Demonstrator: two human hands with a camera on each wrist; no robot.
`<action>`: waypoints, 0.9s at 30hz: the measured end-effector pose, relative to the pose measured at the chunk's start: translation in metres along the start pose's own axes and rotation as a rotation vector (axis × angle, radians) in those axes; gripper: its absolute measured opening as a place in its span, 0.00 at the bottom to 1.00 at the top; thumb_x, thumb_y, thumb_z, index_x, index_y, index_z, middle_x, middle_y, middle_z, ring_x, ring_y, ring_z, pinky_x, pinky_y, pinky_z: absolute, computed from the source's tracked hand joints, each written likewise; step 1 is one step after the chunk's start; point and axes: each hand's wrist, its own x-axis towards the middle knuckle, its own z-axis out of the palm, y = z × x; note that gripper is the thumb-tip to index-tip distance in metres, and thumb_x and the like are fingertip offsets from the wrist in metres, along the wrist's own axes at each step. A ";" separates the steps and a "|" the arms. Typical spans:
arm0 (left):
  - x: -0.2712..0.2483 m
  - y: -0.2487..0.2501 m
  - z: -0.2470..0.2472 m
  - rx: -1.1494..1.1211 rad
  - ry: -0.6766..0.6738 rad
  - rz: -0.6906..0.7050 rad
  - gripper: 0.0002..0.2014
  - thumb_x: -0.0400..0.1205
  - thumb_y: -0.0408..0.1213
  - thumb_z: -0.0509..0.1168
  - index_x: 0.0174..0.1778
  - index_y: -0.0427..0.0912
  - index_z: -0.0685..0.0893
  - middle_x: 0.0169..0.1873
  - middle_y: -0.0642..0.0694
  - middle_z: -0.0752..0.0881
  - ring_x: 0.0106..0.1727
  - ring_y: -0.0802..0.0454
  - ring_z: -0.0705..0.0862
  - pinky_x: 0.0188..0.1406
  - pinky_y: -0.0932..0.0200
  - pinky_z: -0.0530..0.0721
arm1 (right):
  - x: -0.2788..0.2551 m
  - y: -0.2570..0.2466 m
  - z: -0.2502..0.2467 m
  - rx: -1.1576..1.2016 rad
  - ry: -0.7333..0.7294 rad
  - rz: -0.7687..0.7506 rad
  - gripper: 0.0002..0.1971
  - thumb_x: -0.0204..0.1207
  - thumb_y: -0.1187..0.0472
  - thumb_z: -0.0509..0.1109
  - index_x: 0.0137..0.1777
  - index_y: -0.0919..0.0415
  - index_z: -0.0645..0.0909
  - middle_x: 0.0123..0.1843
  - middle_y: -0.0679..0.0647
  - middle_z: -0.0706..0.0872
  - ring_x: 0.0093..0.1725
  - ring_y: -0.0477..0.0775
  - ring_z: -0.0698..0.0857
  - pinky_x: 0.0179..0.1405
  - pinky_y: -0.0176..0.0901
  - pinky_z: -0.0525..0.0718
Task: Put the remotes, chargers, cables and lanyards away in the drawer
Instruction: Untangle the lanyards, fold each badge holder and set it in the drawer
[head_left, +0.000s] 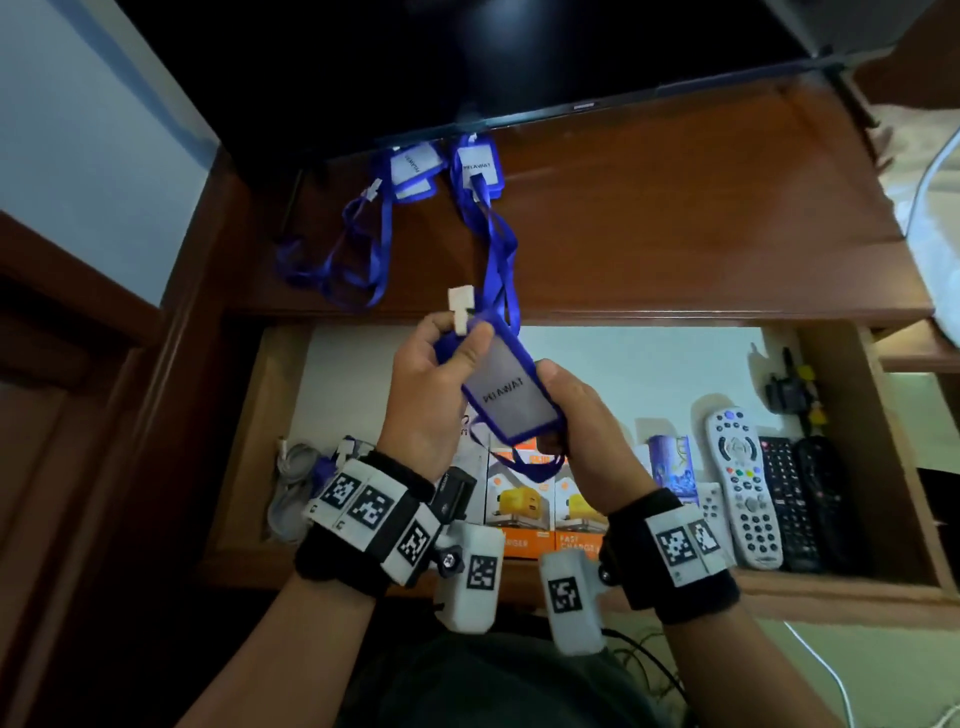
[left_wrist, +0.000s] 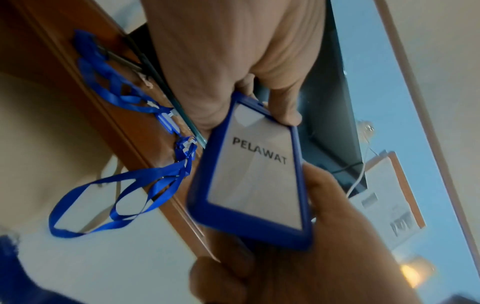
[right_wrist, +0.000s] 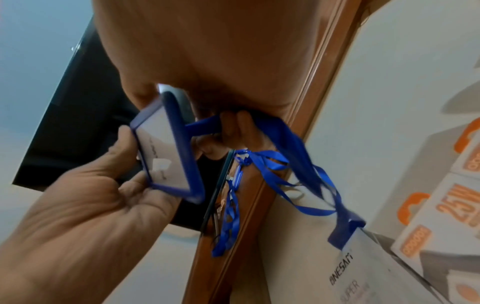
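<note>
Both hands hold a blue lanyard badge (head_left: 511, 395) marked PELAWAT above the open drawer (head_left: 831, 587). My left hand (head_left: 452, 358) pinches the end with the white clip (head_left: 460, 306). My right hand (head_left: 558, 415) grips the other end, and in the right wrist view its fingers (right_wrist: 233, 127) also hold the blue strap (right_wrist: 280, 131). The left wrist view shows the badge (left_wrist: 254, 174) face on. Two more lanyards (head_left: 415, 166) lie on the desk top by the TV. Inside the drawer are remotes (head_left: 743, 488), charger boxes (head_left: 524, 499), a grey cable (head_left: 291, 483) and another lanyard (head_left: 343, 452).
A dark TV screen (head_left: 467, 62) stands at the back of the wooden desk top (head_left: 675, 218). Blue straps (head_left: 337, 260) trail over the desk's front left. A small black item (head_left: 789, 389) sits in the drawer's far right corner. A white cable (head_left: 831, 675) lies on the floor.
</note>
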 end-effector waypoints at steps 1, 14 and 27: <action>-0.003 0.001 0.000 -0.050 0.051 -0.010 0.05 0.78 0.36 0.69 0.47 0.41 0.80 0.40 0.42 0.83 0.42 0.46 0.82 0.49 0.43 0.82 | -0.003 -0.002 0.001 0.000 -0.027 -0.007 0.12 0.81 0.50 0.61 0.46 0.59 0.78 0.26 0.40 0.78 0.24 0.38 0.74 0.26 0.31 0.70; 0.001 0.031 -0.050 0.185 -0.052 -0.045 0.26 0.64 0.29 0.78 0.55 0.45 0.78 0.44 0.45 0.85 0.47 0.51 0.84 0.56 0.52 0.83 | -0.005 -0.029 -0.005 -0.009 0.032 -0.110 0.12 0.72 0.54 0.72 0.39 0.64 0.86 0.32 0.63 0.74 0.29 0.58 0.66 0.28 0.42 0.62; -0.024 0.044 -0.099 0.944 -0.508 -0.151 0.02 0.72 0.36 0.77 0.37 0.47 0.90 0.26 0.47 0.89 0.26 0.55 0.84 0.31 0.67 0.79 | -0.018 -0.003 0.026 0.010 0.002 -0.024 0.06 0.76 0.68 0.69 0.40 0.71 0.83 0.29 0.54 0.88 0.28 0.49 0.86 0.25 0.34 0.81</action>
